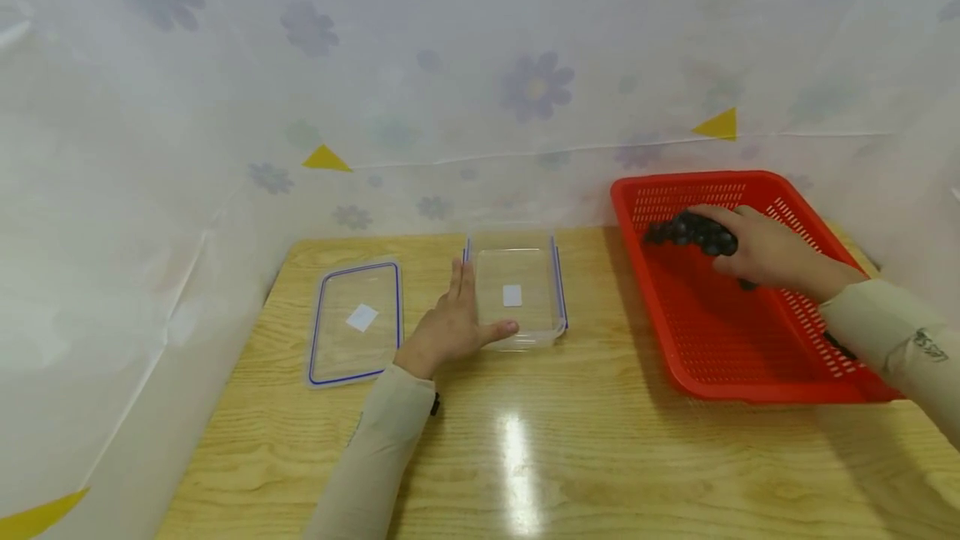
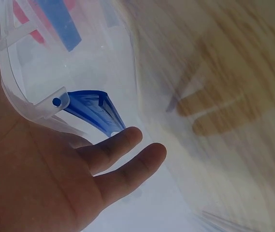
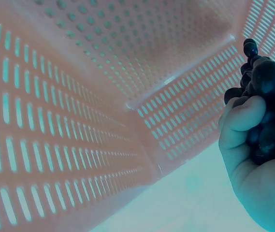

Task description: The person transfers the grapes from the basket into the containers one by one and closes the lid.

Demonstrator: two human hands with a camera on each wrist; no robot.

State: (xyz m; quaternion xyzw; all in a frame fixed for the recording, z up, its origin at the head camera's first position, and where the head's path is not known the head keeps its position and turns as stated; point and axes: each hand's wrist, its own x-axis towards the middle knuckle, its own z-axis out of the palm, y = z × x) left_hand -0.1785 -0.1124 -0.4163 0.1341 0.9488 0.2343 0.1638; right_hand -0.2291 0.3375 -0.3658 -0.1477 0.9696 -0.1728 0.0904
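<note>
A bunch of dark grapes (image 1: 693, 232) is gripped by my right hand (image 1: 768, 250) over the red basket (image 1: 678, 373). In the right wrist view the fingers curl round the grapes (image 3: 270, 79), and part of the bunch is cut off by the frame edge. My left hand (image 1: 448, 323) rests against the left side of a clear plastic food container (image 1: 525, 319), fingers straight and thumb along its near edge. The left wrist view shows the container's blue side latch (image 2: 91, 106) hanging beside the fingers (image 2: 132, 174).
A clear lid with a blue seal (image 1: 356, 369) lies flat on the wooden table (image 1: 450, 457), left of the container. The slotted basket stands at the right. Behind the table hangs a flower-patterned sheet (image 1: 450, 107) with yellow triangles on it.
</note>
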